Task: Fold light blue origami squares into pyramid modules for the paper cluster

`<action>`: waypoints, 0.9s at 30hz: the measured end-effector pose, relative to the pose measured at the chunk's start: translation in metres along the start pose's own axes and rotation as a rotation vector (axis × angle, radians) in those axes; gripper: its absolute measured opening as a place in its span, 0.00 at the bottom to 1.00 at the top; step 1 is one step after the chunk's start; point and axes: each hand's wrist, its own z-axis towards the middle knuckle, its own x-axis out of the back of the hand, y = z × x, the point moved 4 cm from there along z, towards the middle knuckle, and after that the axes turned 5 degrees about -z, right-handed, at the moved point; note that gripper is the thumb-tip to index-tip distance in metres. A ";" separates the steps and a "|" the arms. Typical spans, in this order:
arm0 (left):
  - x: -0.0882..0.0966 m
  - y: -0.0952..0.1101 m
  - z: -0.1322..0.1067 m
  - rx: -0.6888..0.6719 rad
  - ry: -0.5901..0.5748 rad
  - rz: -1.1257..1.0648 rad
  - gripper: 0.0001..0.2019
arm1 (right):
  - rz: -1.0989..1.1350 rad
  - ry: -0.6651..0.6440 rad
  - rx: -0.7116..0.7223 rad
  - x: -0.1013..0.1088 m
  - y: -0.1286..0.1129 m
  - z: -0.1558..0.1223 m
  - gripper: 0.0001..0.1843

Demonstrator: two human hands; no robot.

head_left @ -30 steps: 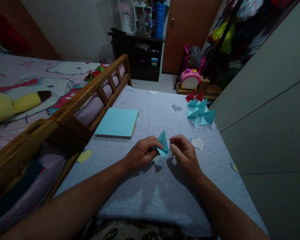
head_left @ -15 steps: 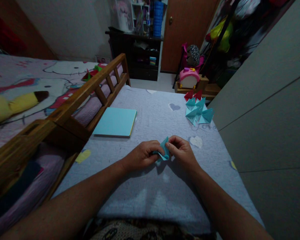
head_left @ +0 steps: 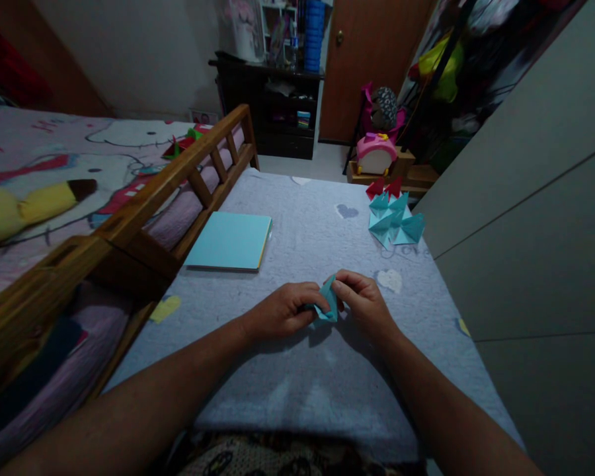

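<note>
A light-blue folded paper [head_left: 330, 303] is held between both hands, just above the patterned cloth surface [head_left: 302, 238]. My left hand [head_left: 288, 308] grips its left side, with fingers closed over the folds. At its upper right, my right hand [head_left: 361, 299] pinches the pointed edge between thumb and fingers. Ahead and to the left lies a stack of square blue paper [head_left: 229, 241]. Several light-blue folded paper pieces [head_left: 395, 221] stand at the far right, with red folded paper pieces [head_left: 383, 188] behind them.
A wooden rail [head_left: 178, 178] borders the left side, with a bed and a yellow plush toy [head_left: 10, 215] beyond it. A pale cabinet [head_left: 540, 225] rises on the right. Past the far edge are a dark shelf [head_left: 272, 109] and a pink toy case [head_left: 375, 153].
The folded paper has turned slightly, and its right flap now spreads flatter towards the right hand. My right hand has shifted a little right; the left hand has barely moved.
</note>
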 end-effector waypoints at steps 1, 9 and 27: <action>0.000 0.000 0.000 0.004 -0.002 0.006 0.13 | -0.012 0.006 0.005 0.000 -0.001 0.000 0.16; -0.002 0.003 0.001 -0.004 -0.026 0.034 0.13 | -0.078 0.065 0.043 0.002 -0.006 -0.002 0.18; 0.018 0.010 -0.005 -0.137 0.370 0.309 0.09 | -0.624 0.152 0.725 -0.009 -0.025 -0.024 0.15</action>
